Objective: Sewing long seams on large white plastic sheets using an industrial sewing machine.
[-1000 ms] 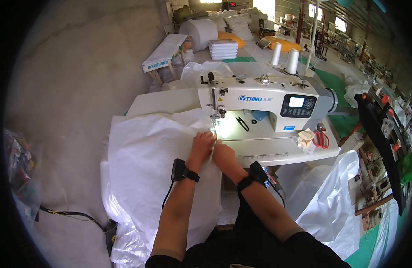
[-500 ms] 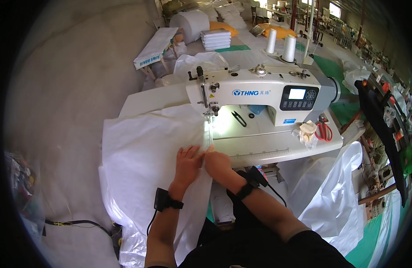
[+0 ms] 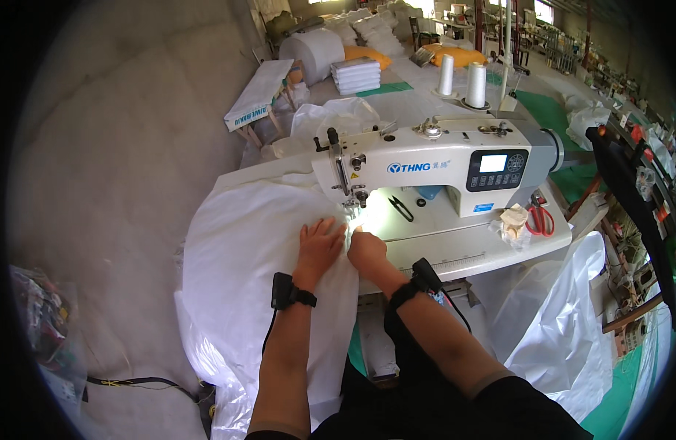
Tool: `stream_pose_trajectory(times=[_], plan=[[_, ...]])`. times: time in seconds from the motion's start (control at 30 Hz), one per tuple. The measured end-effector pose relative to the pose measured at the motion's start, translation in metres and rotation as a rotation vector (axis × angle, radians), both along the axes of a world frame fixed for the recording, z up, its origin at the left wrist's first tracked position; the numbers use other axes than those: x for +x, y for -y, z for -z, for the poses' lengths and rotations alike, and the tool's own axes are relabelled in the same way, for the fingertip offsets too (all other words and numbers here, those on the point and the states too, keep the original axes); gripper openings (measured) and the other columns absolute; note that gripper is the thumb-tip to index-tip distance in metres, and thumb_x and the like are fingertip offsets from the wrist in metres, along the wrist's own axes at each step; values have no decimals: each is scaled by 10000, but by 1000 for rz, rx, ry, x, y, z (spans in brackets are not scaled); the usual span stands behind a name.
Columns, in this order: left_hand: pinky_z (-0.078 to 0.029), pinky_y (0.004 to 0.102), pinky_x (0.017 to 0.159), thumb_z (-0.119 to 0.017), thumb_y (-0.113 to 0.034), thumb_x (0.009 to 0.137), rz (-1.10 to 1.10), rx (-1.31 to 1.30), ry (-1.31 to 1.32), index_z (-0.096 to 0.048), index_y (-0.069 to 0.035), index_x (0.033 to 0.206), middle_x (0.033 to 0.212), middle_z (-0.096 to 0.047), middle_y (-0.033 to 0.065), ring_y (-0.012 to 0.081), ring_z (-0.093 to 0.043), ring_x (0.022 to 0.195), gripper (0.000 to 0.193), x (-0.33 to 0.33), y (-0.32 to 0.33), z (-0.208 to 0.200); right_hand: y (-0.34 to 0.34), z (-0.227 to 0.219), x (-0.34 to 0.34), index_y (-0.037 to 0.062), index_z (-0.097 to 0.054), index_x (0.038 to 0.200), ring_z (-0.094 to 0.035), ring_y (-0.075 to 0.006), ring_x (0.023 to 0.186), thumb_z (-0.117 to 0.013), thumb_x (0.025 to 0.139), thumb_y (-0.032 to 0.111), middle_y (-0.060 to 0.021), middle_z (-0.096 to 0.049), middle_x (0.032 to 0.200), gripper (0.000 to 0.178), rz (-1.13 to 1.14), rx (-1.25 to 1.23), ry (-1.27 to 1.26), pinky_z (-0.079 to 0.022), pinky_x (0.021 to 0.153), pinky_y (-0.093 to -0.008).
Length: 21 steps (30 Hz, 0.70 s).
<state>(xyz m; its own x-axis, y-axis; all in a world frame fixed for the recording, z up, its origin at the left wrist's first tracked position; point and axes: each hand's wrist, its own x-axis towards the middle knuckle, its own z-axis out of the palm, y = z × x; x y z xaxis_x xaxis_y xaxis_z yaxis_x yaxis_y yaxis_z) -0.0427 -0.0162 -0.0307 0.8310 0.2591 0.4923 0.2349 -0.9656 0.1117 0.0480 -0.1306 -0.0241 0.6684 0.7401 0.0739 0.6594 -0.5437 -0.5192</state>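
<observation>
White sheet (image 3: 243,271), plastic-looking, lies at 7-8 o'clock of the presser foot (image 3: 350,210), spread over the sewing machine's (image 3: 419,165) bed, w/ the lower part draping off the front edge toward 7. R edge runs approx in line w/ the foot, prob. so only the margin sits under it & the bulk stays out from under the arm.

L hand (image 3: 322,246) at 7, palm down on the sheet, fingers apart; looks like it's keeping the surface flat. R hand (image 3: 367,249) at 5, fingers curled together by the sheet's R edge; tips hidden, can't tell if clamped on it. Hands straddle the edge, prob. for ctrl from both sides, close to the foot but short of it.

Lamp glow (image 3: 371,218) lands right by the foot, presumably so the edge is readable. Black snips (image 3: 402,209) at 3 on the bed, within easy reach but off the sheet. Red-handled scissors (image 3: 542,221) further out at 3, beige wad (image 3: 512,220) just beside, both clear of the hands. Thread cones (image 3: 476,84) upright at 1-2, behind the arm, prob. to keep thread away from the work.
</observation>
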Motion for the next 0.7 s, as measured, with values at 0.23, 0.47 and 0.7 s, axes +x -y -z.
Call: stream_pose_trajectory(times=[0.23, 0.47, 0.7], plan=[[-483, 436, 703, -519, -291, 885, -179, -412, 19, -615, -43, 950, 926, -637, 191, 392, -596, 824, 274, -18, 61, 2, 71, 19, -32, -29, -545, 987, -628, -402, 841, -509, 867, 215, -255, -639, 870, 274, -84, 301, -430, -498, 765, -446], [-424, 278, 467, -602, -157, 851, -98, -1036, 51, -594, -18, 862, 627, -581, 55, 156, -532, 489, 140, -47, 75, -2, 112, 15, -51, -1, -552, 1026, -623, -398, 836, -493, 902, 258, -258, -638, 856, 293, -31, 368, -338, -495, 750, -451], [-377, 230, 396, -577, -155, 856, -46, -1770, 67, -576, -53, 777, 588, -545, 28, 107, -517, 460, 129, -48, 105, -8, 37, -25, 3, 8, -565, 1000, -652, -356, 795, -538, 875, 266, -192, -660, 838, 288, 2, 150, 63, -511, 700, -434]])
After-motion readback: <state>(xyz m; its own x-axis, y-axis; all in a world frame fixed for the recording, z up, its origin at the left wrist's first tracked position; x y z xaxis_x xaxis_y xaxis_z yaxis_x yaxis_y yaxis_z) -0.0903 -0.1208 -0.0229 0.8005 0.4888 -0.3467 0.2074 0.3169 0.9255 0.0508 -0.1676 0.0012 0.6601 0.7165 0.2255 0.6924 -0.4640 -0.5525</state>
